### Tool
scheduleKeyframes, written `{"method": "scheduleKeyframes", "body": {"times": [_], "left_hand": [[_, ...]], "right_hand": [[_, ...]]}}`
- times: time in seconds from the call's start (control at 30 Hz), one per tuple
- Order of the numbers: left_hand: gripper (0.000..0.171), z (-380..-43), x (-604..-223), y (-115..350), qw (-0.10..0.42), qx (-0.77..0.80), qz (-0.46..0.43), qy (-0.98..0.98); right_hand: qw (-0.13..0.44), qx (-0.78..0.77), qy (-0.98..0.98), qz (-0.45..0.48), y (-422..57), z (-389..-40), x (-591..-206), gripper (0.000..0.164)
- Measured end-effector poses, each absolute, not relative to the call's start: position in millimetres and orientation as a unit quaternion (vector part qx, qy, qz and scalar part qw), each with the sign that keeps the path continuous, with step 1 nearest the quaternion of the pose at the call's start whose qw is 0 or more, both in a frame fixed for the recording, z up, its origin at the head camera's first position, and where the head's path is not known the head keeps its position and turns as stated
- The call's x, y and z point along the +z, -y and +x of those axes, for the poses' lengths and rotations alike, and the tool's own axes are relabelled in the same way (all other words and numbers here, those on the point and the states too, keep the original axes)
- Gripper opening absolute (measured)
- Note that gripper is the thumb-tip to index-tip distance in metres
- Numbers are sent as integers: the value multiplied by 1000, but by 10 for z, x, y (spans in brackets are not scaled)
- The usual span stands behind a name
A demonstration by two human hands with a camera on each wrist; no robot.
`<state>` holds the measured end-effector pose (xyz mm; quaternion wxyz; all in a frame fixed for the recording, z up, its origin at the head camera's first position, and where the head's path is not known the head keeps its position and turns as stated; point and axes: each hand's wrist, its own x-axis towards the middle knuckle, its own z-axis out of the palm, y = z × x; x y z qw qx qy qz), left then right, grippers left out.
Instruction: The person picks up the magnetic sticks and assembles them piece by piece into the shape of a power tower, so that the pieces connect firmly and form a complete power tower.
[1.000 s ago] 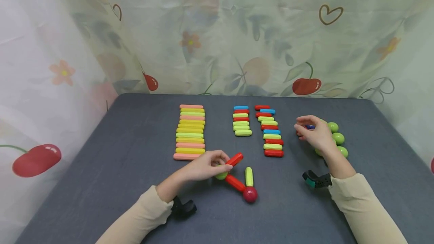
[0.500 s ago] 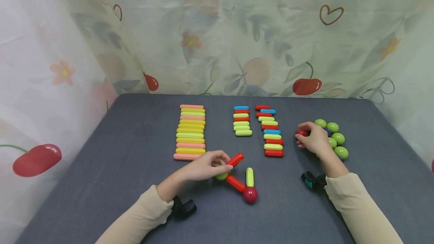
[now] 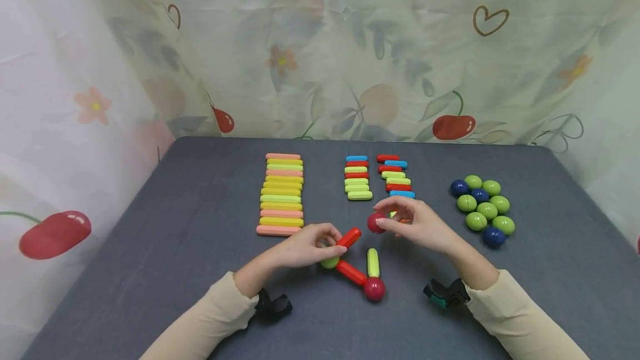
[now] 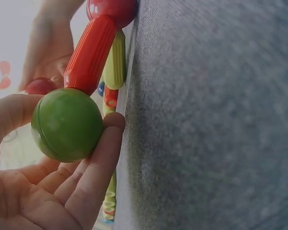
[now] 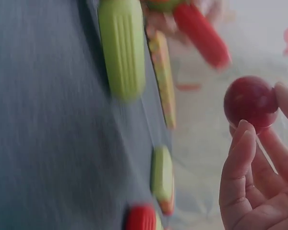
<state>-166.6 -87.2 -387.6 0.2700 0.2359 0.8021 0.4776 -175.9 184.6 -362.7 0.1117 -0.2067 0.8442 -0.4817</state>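
Observation:
My left hand (image 3: 306, 246) grips a green ball (image 4: 67, 124) between thumb and fingers. Two red rods are joined to that ball: one red rod (image 3: 349, 237) points up to the right, while the other red rod (image 3: 351, 273) runs down to a dark red ball (image 3: 374, 289). From this ball a light green rod (image 3: 373, 263) points away toward the back. My right hand (image 3: 420, 225) pinches a loose dark red ball (image 5: 249, 101) with thumb and fingertips, just right of the upper red rod's free end. The right hand partly covers the nearer rods of a short-rod column.
A column of long pink, yellow and green rods (image 3: 281, 192) lies behind the left hand. Two columns of short rods, one of them at the middle (image 3: 356, 175), lie farther right. Green balls (image 3: 487, 211) and several blue balls (image 3: 494, 237) cluster at the right.
My right hand has taken a red ball from beside the ball cluster and carried it left, toward the joined pieces. The left hand still holds the green ball, nearly unmoved.

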Motion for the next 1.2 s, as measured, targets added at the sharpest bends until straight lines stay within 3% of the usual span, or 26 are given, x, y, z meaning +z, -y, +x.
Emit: {"method": "scheduleKeyframes", "body": {"times": [0.33, 0.67, 1.0, 1.2], "left_hand": [[21, -1651, -3835, 825, 289, 482, 239, -792], [38, -1685, -3772, 731, 271, 493, 229, -794], [43, -1668, -3797, 790, 249, 488, 231, -804], [44, -1674, -3817, 793, 248, 488, 238, -802]], "right_hand": [[132, -508, -818, -234, -1637, -1659, -3674, 29], [153, -487, -827, -234, -1586, -1643, -3702, 31], [276, -392, -851, -213, -1641, -1596, -3794, 49], [278, -406, -843, -219, -1569, -1550, -3828, 53]]}}
